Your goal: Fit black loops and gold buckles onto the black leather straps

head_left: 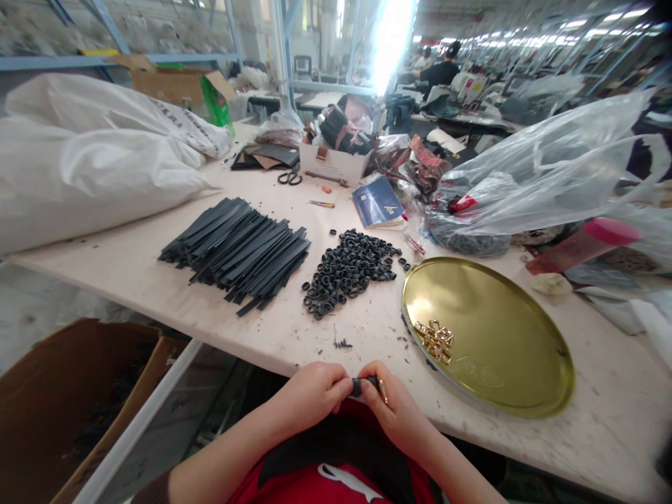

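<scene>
Both hands meet at the table's front edge, close to my body. My left hand [320, 394] is closed in a pinch on the left end of a dark strap piece [357, 387]. On its other end my right hand [388, 402] is closed too, with a gold metal buckle [383, 390] at its fingers. Beyond them lies a heap of small black loops [346, 273]. To its left is a pile of flat black strips [236, 248]. A round gold tray [504, 329] on the right bears several gold buckles [435, 341] near its left rim.
White sacks [94, 161] cover the table's far left. Behind the piles are scissors [290, 178], a blue booklet [378, 201] and a filled white box [333, 164]. Plastic bags [535, 175] and a pink-lidded bottle [582, 245] stand right. A cardboard box [78, 392] sits below left.
</scene>
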`<state>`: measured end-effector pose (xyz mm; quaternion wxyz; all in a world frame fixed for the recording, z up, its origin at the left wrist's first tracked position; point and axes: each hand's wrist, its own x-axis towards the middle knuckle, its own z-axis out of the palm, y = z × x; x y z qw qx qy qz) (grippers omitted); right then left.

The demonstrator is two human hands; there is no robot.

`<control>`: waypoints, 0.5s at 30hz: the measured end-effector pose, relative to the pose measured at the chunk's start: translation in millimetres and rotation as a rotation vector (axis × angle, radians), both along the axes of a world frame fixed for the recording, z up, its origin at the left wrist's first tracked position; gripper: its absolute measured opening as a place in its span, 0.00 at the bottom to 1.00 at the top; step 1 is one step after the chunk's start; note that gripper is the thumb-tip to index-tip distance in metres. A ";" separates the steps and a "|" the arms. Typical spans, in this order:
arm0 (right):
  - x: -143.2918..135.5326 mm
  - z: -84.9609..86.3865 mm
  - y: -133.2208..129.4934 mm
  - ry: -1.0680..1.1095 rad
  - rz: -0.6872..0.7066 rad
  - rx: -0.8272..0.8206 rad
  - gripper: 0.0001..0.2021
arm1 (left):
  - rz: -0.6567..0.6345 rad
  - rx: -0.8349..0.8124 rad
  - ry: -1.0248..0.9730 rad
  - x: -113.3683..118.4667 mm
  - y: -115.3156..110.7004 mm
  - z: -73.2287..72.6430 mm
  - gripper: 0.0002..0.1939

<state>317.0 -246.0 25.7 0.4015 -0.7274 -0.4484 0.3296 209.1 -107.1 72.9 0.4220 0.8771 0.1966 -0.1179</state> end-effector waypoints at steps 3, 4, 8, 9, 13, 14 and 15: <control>-3.3 -4.1 0.9 0.112 -0.089 0.052 0.13 | 0.015 0.008 -0.024 2.3 1.9 2.3 0.16; -4.2 -5.4 1.3 0.138 -0.122 0.065 0.14 | 0.001 -0.030 -0.033 1.9 3.3 3.0 0.15; -6.0 -8.1 3.4 0.151 -0.151 0.081 0.16 | -0.008 -0.234 -0.008 -0.9 7.3 2.0 0.14; -6.3 -8.1 3.7 0.156 -0.133 0.076 0.16 | 0.009 -0.255 0.005 -0.9 7.2 0.9 0.14; -9.5 -9.4 2.3 0.147 -0.150 0.120 0.16 | 0.032 -0.230 0.007 1.9 5.1 -1.7 0.16; -10.6 -10.6 1.3 0.141 -0.168 0.136 0.16 | 0.024 -0.228 -0.002 2.6 4.8 -1.8 0.16; -11.6 -12.3 0.4 0.138 -0.180 0.144 0.15 | 0.011 -0.245 -0.008 3.2 4.6 -2.0 0.16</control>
